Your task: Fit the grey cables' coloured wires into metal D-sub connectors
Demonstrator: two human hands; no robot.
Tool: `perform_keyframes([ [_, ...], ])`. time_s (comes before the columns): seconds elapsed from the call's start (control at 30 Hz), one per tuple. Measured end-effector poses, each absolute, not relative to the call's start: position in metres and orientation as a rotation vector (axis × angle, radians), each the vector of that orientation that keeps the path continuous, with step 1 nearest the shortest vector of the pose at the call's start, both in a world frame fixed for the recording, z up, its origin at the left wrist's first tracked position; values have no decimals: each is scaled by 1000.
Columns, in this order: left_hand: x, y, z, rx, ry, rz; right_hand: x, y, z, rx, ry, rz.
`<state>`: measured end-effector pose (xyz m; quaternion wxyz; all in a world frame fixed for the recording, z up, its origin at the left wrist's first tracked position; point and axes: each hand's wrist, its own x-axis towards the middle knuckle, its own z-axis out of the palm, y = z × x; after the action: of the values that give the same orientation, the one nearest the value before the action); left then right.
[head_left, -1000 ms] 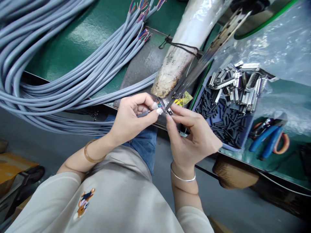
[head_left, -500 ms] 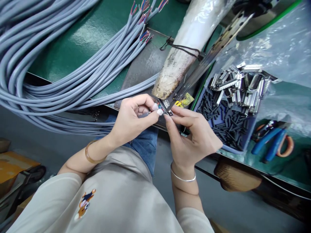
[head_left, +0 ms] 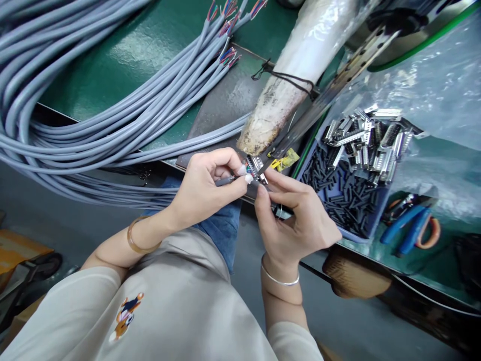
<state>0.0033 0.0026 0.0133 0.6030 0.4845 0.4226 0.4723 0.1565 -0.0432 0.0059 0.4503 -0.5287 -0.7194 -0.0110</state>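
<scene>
Hands meet at frame centre: left hand (head_left: 205, 186) pinches a cable (head_left: 224, 181) end, right hand (head_left: 296, 223) grips a connector (head_left: 257, 165) — held tip to tip so they line up.

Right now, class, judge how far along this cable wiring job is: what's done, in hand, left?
Done: grey cables show stripped ends, coloured wires bared. In hand: left hand pinches one cable end, right hand the connector. Left: loose connectors heaped in the blue tray.
</scene>
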Motion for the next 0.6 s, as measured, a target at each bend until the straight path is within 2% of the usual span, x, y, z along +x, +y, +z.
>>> perform_keyframes([
  [0.6, 0, -11, 4, 1359, 1052, 1001, 160, -51, -6, -1253, -1889, -250],
])
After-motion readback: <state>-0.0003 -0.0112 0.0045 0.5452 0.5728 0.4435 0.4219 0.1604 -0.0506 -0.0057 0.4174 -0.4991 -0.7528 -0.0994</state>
